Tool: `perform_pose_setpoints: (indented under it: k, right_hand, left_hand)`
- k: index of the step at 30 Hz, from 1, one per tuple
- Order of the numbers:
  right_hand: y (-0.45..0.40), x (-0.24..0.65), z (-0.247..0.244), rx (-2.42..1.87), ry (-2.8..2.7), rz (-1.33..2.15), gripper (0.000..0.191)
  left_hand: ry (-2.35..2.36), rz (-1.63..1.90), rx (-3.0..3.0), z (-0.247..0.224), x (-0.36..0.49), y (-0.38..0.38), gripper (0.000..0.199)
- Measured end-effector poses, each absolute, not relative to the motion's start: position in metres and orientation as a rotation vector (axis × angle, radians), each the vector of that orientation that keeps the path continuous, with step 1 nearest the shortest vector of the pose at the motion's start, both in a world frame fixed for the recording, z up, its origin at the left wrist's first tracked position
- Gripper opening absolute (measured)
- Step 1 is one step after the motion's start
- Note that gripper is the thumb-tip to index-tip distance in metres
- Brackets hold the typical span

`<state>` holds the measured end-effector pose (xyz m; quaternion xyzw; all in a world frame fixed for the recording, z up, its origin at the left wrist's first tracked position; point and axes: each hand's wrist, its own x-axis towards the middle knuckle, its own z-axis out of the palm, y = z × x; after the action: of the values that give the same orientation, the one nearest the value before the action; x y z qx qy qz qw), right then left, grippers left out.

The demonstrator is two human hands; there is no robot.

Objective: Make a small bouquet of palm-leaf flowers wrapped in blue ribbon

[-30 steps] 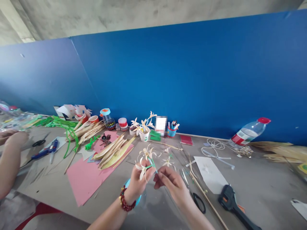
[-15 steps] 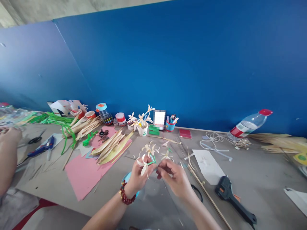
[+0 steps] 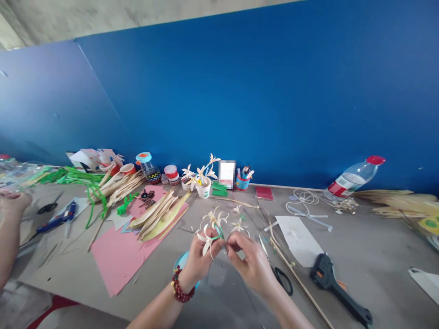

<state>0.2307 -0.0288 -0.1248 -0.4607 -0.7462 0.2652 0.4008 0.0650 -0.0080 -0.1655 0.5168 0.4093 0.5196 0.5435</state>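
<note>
My left hand point(image 3: 199, 259), a bead bracelet on its wrist, is closed around the green stems of a small bunch of handmade cream flowers point(image 3: 206, 241). The petals fan out above and to the left of its fingers. Close by on the right, my right hand point(image 3: 249, 261) pinches at the lower end of the stems; whatever lies between its fingertips is too small to make out. More cream flowers point(image 3: 239, 225) lie on the table just beyond my hands. Partly covered by my left wrist is a light blue round dish point(image 3: 181, 259).
A black glue gun point(image 3: 338, 288) and scissors point(image 3: 284, 281) lie to the right, near a long thin stick point(image 3: 302, 285). Dried husks point(image 3: 157, 214) rest on pink paper point(image 3: 116, 260) at left. Another person's hand point(image 3: 13, 203) is at the far left. A cup of flowers point(image 3: 204, 189) stands behind.
My view has shifted slightly. Both hands stay together at the stems, with the left still gripping the flowers; the right fingertips have moved only a little.
</note>
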Motion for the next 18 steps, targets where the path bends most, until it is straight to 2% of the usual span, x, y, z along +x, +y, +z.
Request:
perform_pose_setpoints:
  k: [5, 10, 12, 16, 18]
  right_hand:
    - [-0.026, 0.228, -0.137, -1.173, -1.997, 0.317, 0.017]
    - [-0.028, 0.226, -0.138, -1.179, -1.921, 0.421, 0.016]
    - [-0.027, 0.228, -0.135, -1.181, -1.834, 0.597, 0.017]
    - [-0.020, 0.234, -0.134, -1.048, -1.401, 1.263, 0.022]
    - [-0.016, 0.234, -0.137, -0.923, -1.188, 1.491, 0.025]
  left_hand:
    - [1.016, 1.221, 1.168, -0.166, 0.070, -0.007, 0.031]
    - [1.065, 1.236, 1.131, -0.168, 0.070, -0.007, 0.030]
    - [1.043, 1.197, 1.109, -0.168, 0.069, -0.006, 0.032]
    - [0.913, 1.100, 1.081, -0.166, 0.068, -0.006, 0.034]
    - [0.865, 1.081, 1.055, -0.164, 0.067, -0.007, 0.032]
